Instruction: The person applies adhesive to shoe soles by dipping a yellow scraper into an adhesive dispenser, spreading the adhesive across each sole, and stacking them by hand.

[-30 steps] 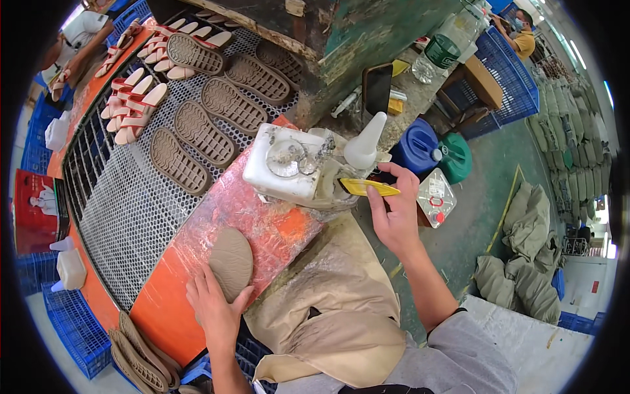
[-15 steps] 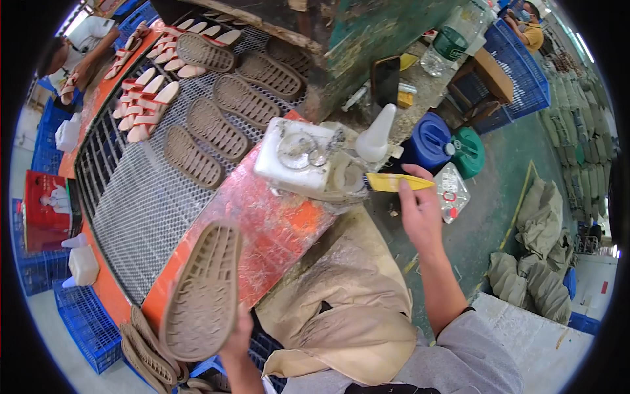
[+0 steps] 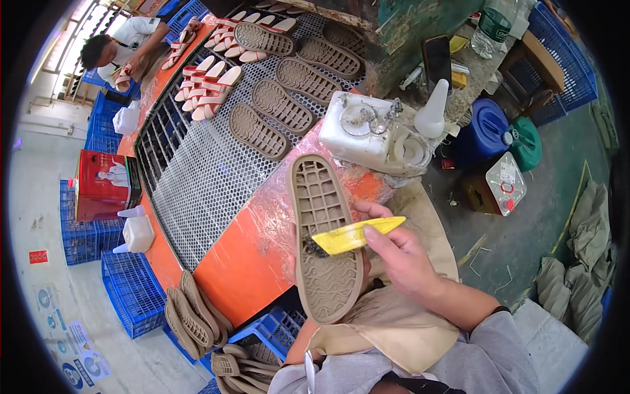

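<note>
My left hand [image 3: 371, 210] holds a tan rubber shoe sole [image 3: 321, 197] upright in front of me, tread side facing up. The hand is mostly hidden behind the sole, and only fingertips show at its right edge. My right hand [image 3: 403, 262] grips a yellow brush [image 3: 357, 235] whose dark bristles touch the middle of the sole. Just beyond stand a white glue container [image 3: 357, 141] and a white squeeze bottle [image 3: 432, 111] on the orange bench [image 3: 252, 259].
Several tan soles [image 3: 256, 131] and red-and-white sandals [image 3: 210, 85] lie on a wire mesh rack [image 3: 190, 190]. Another person [image 3: 125, 49] works at its far end. A sole stack [image 3: 193, 315] and blue crates [image 3: 131, 289] sit lower left, with blue and green jugs [image 3: 485, 128] on the right.
My left hand lifted the sole off the bench and brought it up in front of me. My right hand moved the brush from the glue container down onto the sole.
</note>
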A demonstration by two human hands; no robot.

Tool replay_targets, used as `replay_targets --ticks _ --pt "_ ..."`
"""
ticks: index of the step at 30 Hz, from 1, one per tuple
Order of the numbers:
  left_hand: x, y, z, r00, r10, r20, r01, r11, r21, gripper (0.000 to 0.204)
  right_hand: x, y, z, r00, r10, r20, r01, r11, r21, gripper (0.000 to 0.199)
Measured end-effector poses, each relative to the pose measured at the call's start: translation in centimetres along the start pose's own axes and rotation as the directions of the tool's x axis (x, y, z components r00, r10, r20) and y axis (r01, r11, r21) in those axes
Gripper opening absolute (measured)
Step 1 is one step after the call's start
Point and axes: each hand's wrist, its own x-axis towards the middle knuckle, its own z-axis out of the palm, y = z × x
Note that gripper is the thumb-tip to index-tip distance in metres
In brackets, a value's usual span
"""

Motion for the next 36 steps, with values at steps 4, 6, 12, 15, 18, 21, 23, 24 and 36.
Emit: replay_targets --ticks 4,6,12,15,18,21,23,24,36 --pt "-1.5 1.1 0.7 0.998 -0.049 -0.047 0.046 0.997 -0.064 0.082 0.1 0.2 0.5 1.000 -0.009 -0.014 0.010 1.000 0.018 0.026" --pt "-1.7 1.3 0.2 0.997 -0.063 -0.053 0.058 0.995 -0.084 0.082 -0.2 0.2 0.7 1.000 -0.010 -0.024 0.010 1.000 0.021 0.026" --pt "-0.9 0.8 -1.4 0.855 -0.250 0.455 0.438 -0.121 -0.891 0.073 -1.9 0.1 1.2 0.997 -0.057 -0.055 0.054 0.996 -0.068 0.022" --pt "-0.4 0.5 -1.5 0.765 -0.031 0.643 0.383 -0.781 -0.494 0.068 -3.2 0.3 1.3 0.978 -0.206 -0.039 0.184 0.931 -0.317 0.020" --pt "-0.2 -0.8 -0.5 0.850 0.181 0.494 0.372 -0.871 -0.321 0.066 -4.6 -0.3 2.0 0.963 -0.267 0.021 0.249 0.864 -0.438 0.018" --pt "0.1 -1.3 -0.2 0.895 0.352 0.274 0.397 -0.908 -0.134 0.064 -5.4 -1.2 2.4 0.941 -0.328 0.087 0.320 0.773 -0.548 0.015" --pt "0.4 -0.5 -2.0 0.881 0.335 0.333 0.353 -0.936 0.008 0.062 -5.6 -1.6 2.2 0.919 -0.352 0.176 0.387 0.723 -0.572 0.014" --pt "0.5 -0.1 -3.0 0.872 0.327 0.364 0.322 -0.944 0.076 0.061 -5.7 -1.8 2.1 0.906 -0.360 0.223 0.420 0.698 -0.580 0.013" --pt "0.9 0.3 -5.7 0.676 0.353 0.647 0.477 -0.879 -0.018 0.066 -0.6 -8.3 1.7 0.663 -0.159 0.731 0.660 0.586 -0.471 0.017"
